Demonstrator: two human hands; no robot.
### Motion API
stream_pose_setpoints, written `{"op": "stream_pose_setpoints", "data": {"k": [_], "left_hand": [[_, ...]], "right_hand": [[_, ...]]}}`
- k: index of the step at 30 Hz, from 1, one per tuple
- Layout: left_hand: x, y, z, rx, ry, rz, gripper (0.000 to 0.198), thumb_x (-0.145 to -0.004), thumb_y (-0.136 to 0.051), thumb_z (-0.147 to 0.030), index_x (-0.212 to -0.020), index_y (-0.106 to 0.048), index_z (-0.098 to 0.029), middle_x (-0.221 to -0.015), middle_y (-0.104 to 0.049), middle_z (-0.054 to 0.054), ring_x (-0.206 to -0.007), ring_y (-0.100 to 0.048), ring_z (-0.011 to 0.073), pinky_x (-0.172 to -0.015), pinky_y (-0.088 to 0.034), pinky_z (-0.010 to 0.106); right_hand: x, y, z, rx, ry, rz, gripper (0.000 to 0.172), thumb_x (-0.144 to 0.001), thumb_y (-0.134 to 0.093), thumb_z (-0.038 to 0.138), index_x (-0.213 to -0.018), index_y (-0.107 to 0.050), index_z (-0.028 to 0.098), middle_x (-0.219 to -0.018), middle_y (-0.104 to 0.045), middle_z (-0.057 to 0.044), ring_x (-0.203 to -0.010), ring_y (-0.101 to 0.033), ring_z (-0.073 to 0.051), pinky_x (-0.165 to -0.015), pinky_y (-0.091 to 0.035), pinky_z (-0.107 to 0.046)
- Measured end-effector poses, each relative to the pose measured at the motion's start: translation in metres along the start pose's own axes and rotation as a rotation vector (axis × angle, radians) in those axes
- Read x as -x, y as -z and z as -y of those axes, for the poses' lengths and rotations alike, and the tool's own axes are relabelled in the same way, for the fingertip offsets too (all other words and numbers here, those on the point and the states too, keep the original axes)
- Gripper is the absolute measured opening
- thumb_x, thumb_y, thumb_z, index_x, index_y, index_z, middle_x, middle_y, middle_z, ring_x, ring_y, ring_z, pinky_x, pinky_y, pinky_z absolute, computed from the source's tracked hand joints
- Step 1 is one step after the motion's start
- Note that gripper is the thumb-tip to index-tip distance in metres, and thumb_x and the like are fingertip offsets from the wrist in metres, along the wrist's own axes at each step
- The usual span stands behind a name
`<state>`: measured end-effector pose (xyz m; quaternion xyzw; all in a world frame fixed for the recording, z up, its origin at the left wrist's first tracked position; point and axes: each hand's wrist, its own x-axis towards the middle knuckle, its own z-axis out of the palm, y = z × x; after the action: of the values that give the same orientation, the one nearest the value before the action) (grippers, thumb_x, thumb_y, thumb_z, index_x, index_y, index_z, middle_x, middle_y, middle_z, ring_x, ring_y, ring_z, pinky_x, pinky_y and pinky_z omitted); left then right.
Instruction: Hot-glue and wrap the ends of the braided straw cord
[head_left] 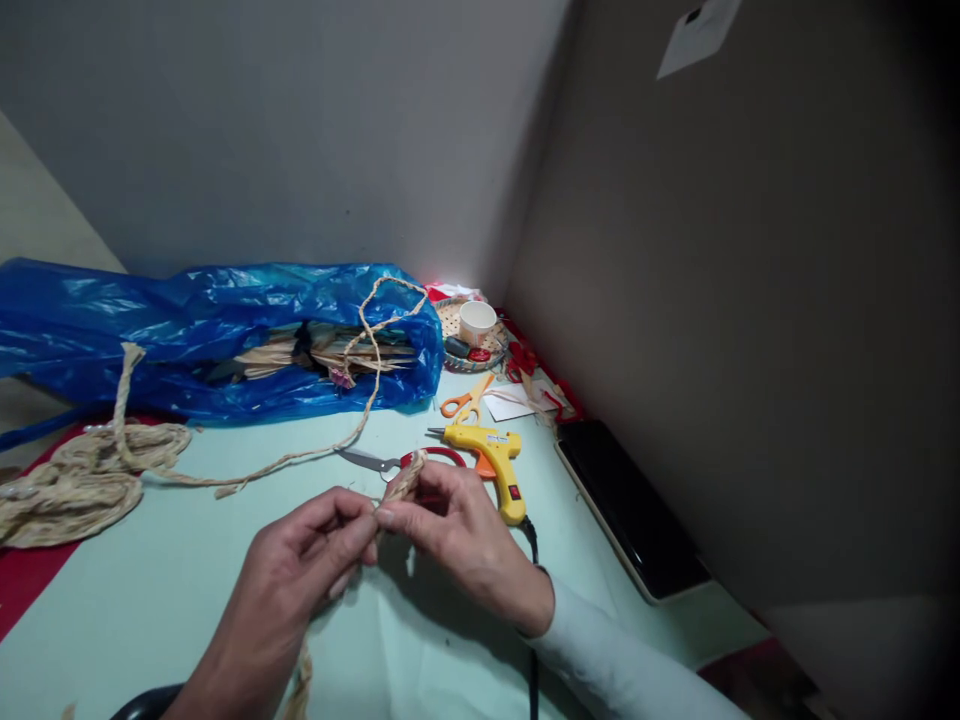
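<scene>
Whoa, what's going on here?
Somebody's left hand and right hand are both pinching a braided, straw-coloured cord above a pale green tabletop. Just beyond the hands lie a yellow glue gun and red-handled scissors. Further back is a blue plastic bag with dried strands in it.

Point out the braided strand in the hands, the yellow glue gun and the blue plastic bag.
Braided strand [407, 479]: head view, on its upper end.
Yellow glue gun [482, 441]: head view, on its body above the handle.
Blue plastic bag [187, 325]: head view, on its crumpled side.
</scene>
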<state>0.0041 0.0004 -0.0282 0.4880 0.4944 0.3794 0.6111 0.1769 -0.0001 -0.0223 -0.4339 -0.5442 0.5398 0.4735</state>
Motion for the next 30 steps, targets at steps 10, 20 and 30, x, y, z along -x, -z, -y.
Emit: {"op": "stream_pose_setpoints", "data": {"k": [10, 20, 30], "left_hand": [[0.003, 0.002, -0.008, 0.082, -0.054, -0.096, 0.027, -0.07, -0.088, -0.044, -0.073, -0.073, -0.021, -0.065, -0.063, -0.002, -0.059, -0.05, 0.0108, -0.05, -0.04, 0.016], [-0.005, 0.013, -0.023, 0.286, -0.136, -0.212, 0.029, -0.067, -0.09, -0.039, -0.077, -0.073, -0.018, -0.062, -0.065, -0.002, -0.052, -0.044, 0.0076, -0.047, -0.038, 0.015], [-0.003, 0.028, -0.037, 0.318, -0.215, -0.302, 0.03, -0.07, -0.088, -0.04, -0.076, -0.07, -0.017, -0.063, -0.063, -0.003, -0.052, -0.041, 0.0068, -0.048, -0.035, 0.015]], "right_hand": [[-0.001, 0.028, 0.025, 0.355, 0.003, -0.043, 0.036, -0.103, -0.048, 0.052, -0.106, -0.062, 0.02, -0.09, -0.069, -0.002, -0.07, -0.06, -0.013, -0.067, -0.049, -0.025], [0.023, 0.075, 0.003, 1.165, -0.3, -0.357, 0.032, -0.09, -0.07, 0.044, -0.073, -0.056, 0.02, -0.073, -0.066, -0.01, -0.072, -0.064, -0.028, -0.059, -0.021, -0.032], [0.027, 0.08, -0.006, 0.769, -0.257, -0.456, 0.023, -0.085, -0.059, 0.041, -0.087, -0.057, 0.018, -0.076, -0.058, -0.002, -0.067, -0.052, -0.018, -0.063, -0.038, -0.03]]}}
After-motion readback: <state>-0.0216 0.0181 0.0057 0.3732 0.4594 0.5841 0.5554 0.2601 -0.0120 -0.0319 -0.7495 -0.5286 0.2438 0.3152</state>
